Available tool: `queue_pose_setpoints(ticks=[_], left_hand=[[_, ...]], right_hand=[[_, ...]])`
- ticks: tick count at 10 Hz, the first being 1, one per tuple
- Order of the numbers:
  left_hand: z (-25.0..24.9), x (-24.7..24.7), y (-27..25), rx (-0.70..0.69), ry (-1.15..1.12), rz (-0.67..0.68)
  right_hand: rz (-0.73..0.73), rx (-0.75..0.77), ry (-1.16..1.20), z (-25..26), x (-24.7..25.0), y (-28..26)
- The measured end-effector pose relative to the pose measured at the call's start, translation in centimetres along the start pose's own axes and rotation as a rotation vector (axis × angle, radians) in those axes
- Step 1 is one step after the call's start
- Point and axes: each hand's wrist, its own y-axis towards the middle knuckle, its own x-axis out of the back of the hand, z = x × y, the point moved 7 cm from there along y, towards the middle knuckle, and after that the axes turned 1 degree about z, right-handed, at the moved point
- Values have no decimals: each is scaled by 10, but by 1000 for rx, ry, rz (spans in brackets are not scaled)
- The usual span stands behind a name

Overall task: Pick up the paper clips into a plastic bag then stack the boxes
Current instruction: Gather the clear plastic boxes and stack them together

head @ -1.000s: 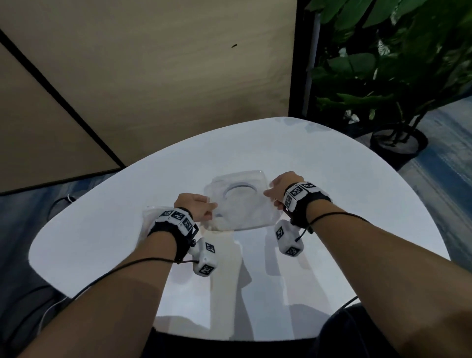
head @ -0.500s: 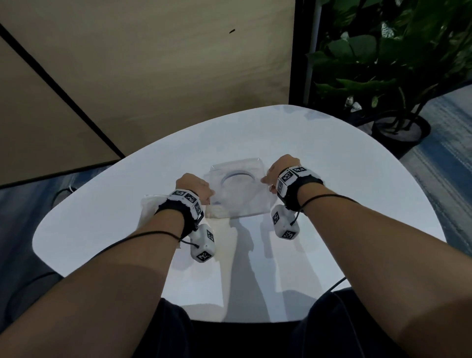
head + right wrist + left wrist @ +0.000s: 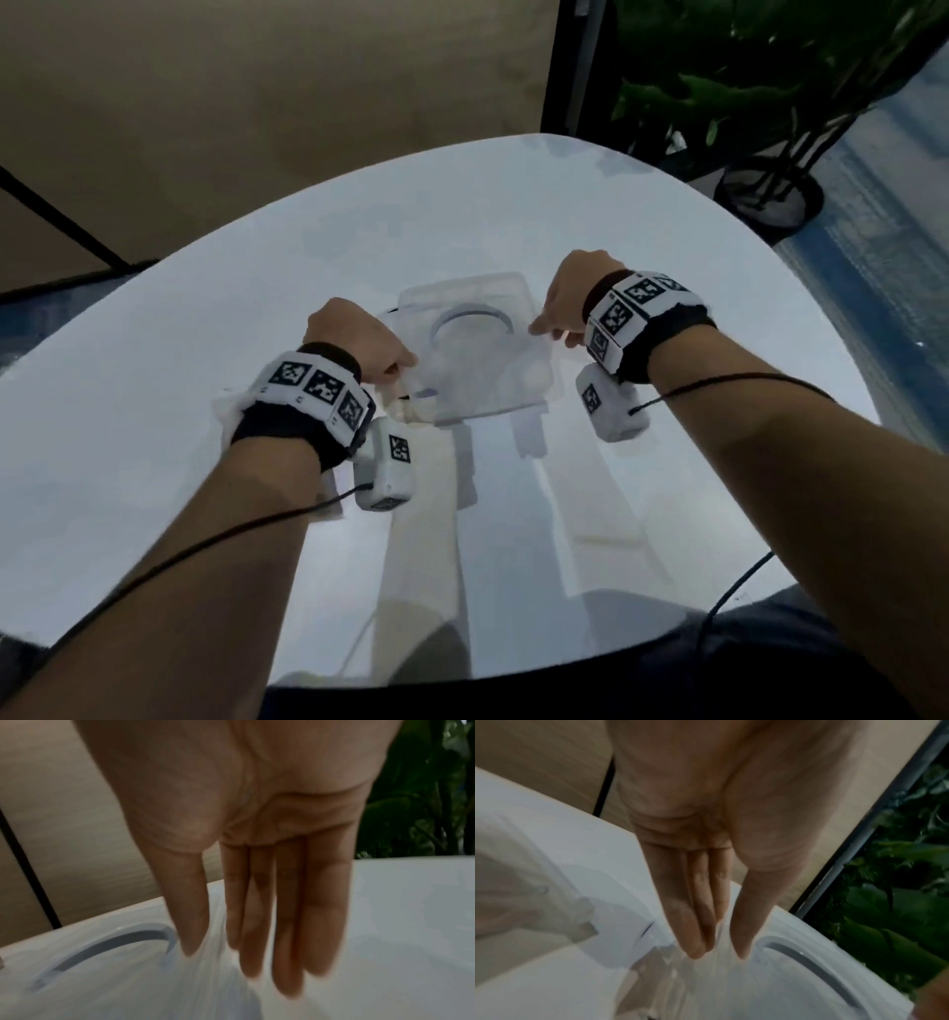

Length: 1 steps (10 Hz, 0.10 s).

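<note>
A clear plastic box with a round ring moulded in its lid sits on the white table between my hands. My left hand is at its left edge; in the left wrist view the thumb and straight fingers pinch the box by its rim. My right hand is at the right edge, thumb over the lid and fingers down outside the wall of the box. A crumpled clear plastic bag lies under my left wrist. I cannot make out any paper clips.
A beige wall panel stands behind the table. A potted plant with a dark pot stands on the floor at the far right. In the left wrist view the plastic bag lies left of the box.
Both hands stay at the sides of the clear box. The head view has tipped and drawn closer, and the wrist views are blurred by motion.
</note>
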Motion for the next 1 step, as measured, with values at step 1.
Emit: queue_pose_setpoints(ticks=[1], left_hand=[[-15,15,-1,-63,51,47]], right_hand=[[121,-19,-114,22,19,0]])
